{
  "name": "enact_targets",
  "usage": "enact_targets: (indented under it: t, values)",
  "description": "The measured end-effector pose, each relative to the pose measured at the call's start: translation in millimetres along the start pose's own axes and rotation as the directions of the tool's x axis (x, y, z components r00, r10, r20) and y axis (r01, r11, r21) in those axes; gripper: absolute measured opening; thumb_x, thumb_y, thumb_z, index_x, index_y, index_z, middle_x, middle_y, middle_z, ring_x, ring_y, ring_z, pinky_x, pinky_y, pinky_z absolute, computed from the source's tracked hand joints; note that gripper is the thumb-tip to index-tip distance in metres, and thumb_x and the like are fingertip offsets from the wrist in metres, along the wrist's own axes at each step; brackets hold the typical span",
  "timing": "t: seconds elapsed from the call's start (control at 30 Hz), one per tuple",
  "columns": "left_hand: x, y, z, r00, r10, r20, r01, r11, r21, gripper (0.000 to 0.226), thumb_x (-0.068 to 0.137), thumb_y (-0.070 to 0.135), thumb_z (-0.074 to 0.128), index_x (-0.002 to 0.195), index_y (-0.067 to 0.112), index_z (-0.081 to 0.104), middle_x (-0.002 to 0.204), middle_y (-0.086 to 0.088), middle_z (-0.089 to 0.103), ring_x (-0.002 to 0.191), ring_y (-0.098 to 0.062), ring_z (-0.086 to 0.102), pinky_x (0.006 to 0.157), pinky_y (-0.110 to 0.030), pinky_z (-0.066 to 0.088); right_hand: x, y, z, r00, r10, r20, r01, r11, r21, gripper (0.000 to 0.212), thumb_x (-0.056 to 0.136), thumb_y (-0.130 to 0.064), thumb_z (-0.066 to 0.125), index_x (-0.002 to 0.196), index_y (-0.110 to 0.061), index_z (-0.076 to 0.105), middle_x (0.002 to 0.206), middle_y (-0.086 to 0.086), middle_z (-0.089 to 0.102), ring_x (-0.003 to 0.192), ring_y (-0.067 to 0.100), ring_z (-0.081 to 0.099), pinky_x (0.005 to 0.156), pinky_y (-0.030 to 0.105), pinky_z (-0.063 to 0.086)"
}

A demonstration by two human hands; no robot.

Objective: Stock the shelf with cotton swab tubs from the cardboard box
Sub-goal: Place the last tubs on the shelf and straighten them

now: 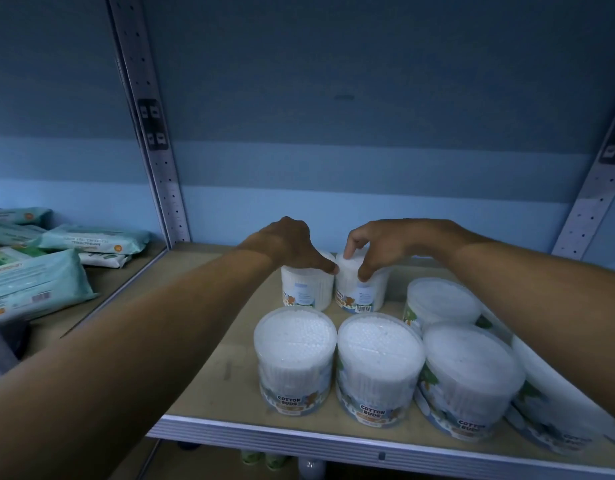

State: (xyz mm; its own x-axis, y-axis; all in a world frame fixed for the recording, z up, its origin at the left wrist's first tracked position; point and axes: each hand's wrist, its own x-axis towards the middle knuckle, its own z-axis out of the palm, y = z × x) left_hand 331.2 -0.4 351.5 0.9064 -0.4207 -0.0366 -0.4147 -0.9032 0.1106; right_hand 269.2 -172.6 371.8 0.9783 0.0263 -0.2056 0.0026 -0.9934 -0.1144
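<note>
On the shelf (209, 358), the left hand (292, 244) grips a rear tub (306, 289); the right hand (378, 244) grips its three-o'clock neighbour tub (363, 289). Wipe packs (39, 285) lie at nine o'clock.

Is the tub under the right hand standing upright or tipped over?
Upright. The tub stands on the shelf with its lid up and barcode at the bottom; the right hand grips its top.

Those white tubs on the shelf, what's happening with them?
A person is filling the shelf with cotton bud tubs. Both arms reach to the back row: the left hand grips the top of one back tub, and the right hand pinches the tub beside it. Those two tubs stand close together. More tubs already stand upright in front, such as the front-left tub. Packs of wipes lie on the next shelf to the left.
</note>
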Motion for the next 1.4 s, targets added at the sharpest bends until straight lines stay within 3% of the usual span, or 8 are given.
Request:
enact_targets:
  t: [0.1, 0.17, 0.3, 0.67, 0.8, 0.97, 1.13, 1.4]
  values:
    - [2, 2, -5, 0.998, 0.036, 0.052, -0.037, 0.999, 0.022, 0.087, 0.073, 0.076, 0.063, 0.136, 0.018, 0.052, 0.132, -0.002, 0.059, 0.116, -0.022, 0.058, 0.084, -0.03, 0.046, -2, 0, -3, 1.0, -0.005, -0.013, 0.005, 0.999, 0.048, 0.049, 0.073, -0.048, 0.082, 0.117, -0.04, 0.062, 0.132, -0.008, 0.05, 0.121, 0.018, 0.053, 0.1, 0.036, 0.047]
    - [3, 3, -13, 0.99, 0.067, 0.125, -0.065, 0.998, -0.018, 0.092, 0.073, 0.071, 0.067, 0.147, 0.024, 0.04, 0.146, 0.001, 0.049, 0.129, -0.023, 0.05, 0.098, -0.034, 0.044, -1, -2, -2, 0.998, 0.015, -0.06, -0.011, 0.998, 0.063, 0.051, 0.07, -0.057, 0.081, 0.114, -0.039, 0.063, 0.127, -0.009, 0.052, 0.117, 0.018, 0.053, 0.096, 0.036, 0.049]
    - [5, 2, -19, 0.965, 0.123, 0.232, -0.129, 0.992, 0.009, 0.077, 0.072, 0.056, 0.075, 0.139, 0.027, 0.052, 0.137, 0.005, 0.056, 0.12, -0.021, 0.057, 0.1, -0.036, 0.049, 1, -5, 1, 0.995, 0.052, -0.082, -0.051, 0.999, 0.015, 0.05, 0.076, -0.054, 0.079, 0.117, -0.03, 0.065, 0.126, -0.007, 0.054, 0.112, 0.02, 0.054, 0.095, 0.039, 0.053]
    - [5, 2, -13, 0.991, 0.046, 0.124, -0.042, 0.998, -0.037, 0.069, 0.064, 0.064, 0.08, 0.113, 0.018, 0.063, 0.106, 0.0, 0.066, 0.075, -0.018, 0.065, 0.065, -0.03, 0.06, 4, 0, 1, 1.0, 0.011, 0.012, -0.011, 1.0, 0.01, 0.038, 0.075, -0.034, 0.081, 0.109, -0.039, 0.063, 0.131, -0.006, 0.049, 0.115, 0.024, 0.054, 0.097, 0.04, 0.051]
    - [2, 3, -3, 0.997, 0.015, 0.074, -0.011, 0.999, -0.044, 0.078, 0.069, 0.069, 0.073, 0.123, 0.014, 0.058, 0.116, -0.004, 0.064, 0.089, -0.022, 0.064, 0.069, -0.031, 0.059, 0, 4, -1, 0.999, -0.018, 0.037, 0.017, 1.0, 0.018, 0.04, 0.079, -0.026, 0.079, 0.113, -0.037, 0.06, 0.135, -0.005, 0.049, 0.117, 0.024, 0.053, 0.098, 0.04, 0.05]
    - [6, 3, -6, 0.986, 0.065, 0.154, -0.047, 0.992, -0.119, 0.091, 0.072, 0.066, 0.071, 0.148, 0.029, 0.037, 0.15, 0.002, 0.044, 0.13, -0.025, 0.049, 0.1, -0.036, 0.048, 4, 4, -1, 0.999, 0.001, -0.033, 0.0, 0.999, 0.046, 0.044, 0.072, -0.049, 0.083, 0.109, -0.041, 0.062, 0.133, -0.006, 0.05, 0.121, 0.022, 0.052, 0.098, 0.04, 0.05]
    - [7, -1, -11, 0.972, 0.116, 0.202, -0.088, 0.986, -0.143, 0.071, 0.074, 0.048, 0.079, 0.138, 0.032, 0.052, 0.141, 0.005, 0.051, 0.118, -0.025, 0.057, 0.095, -0.039, 0.055, 7, 7, 4, 0.998, 0.007, -0.058, -0.003, 0.997, 0.076, 0.038, 0.075, -0.046, 0.082, 0.108, -0.036, 0.065, 0.127, -0.008, 0.05, 0.113, 0.021, 0.054, 0.088, 0.033, 0.052]
    - [10, 3, -6, 0.985, 0.069, 0.157, -0.05, 0.992, -0.12, 0.07, 0.075, 0.055, 0.077, 0.133, 0.021, 0.057, 0.131, -0.001, 0.058, 0.11, -0.027, 0.06, 0.086, -0.038, 0.059, 11, 10, 1, 1.0, 0.012, 0.008, -0.012, 0.998, 0.057, 0.043, 0.071, -0.041, 0.086, 0.108, -0.042, 0.064, 0.13, -0.006, 0.051, 0.115, 0.023, 0.055, 0.096, 0.039, 0.052]
